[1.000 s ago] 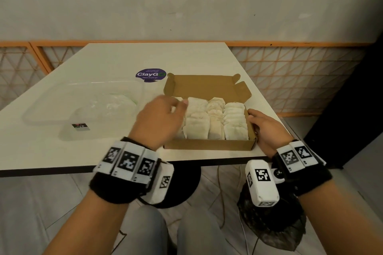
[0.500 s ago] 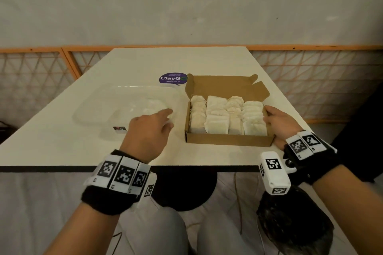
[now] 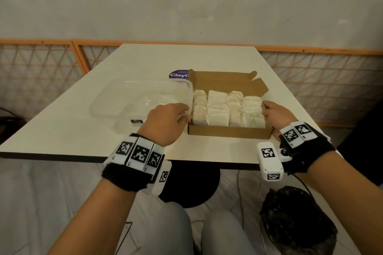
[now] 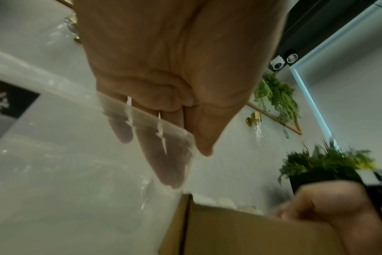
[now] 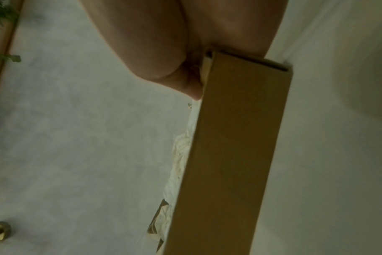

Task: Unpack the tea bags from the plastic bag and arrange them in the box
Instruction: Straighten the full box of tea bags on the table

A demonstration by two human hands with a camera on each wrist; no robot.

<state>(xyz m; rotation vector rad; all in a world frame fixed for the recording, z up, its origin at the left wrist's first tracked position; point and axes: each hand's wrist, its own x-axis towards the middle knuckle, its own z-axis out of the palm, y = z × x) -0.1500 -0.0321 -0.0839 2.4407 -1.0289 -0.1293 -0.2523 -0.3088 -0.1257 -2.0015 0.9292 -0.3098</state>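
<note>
An open brown cardboard box (image 3: pixel 228 131) sits on the white table (image 3: pixel 62 130) with rows of pale tea bags (image 3: pixel 218 117) filling it. To its left lies the clear plastic bag (image 3: pixel 134 99), its right end raised against the box. My left hand (image 3: pixel 184 114) pinches the bag's near right edge. In the left wrist view the fingers (image 4: pixel 170 169) show through the plastic (image 4: pixel 65 172) and the thumb lies on the near side. My right hand (image 3: pixel 269 112) grips the box's right wall (image 5: pixel 229 155), thumb (image 5: pixel 192 86) inside next to the tea bags (image 5: pixel 181 155).
A purple round sticker (image 3: pixel 178 74) lies behind the box. A small dark label (image 3: pixel 136 121) shows at the bag's near side. An orange lattice fence (image 3: pixel 321 80) rings the table. A black bin bag (image 3: pixel 296 223) stands on the floor at my right.
My left hand left the box, swung left to the plastic bag and took hold of its edge; the bag's right end now stands up against the box. My right hand stayed on the box wall.
</note>
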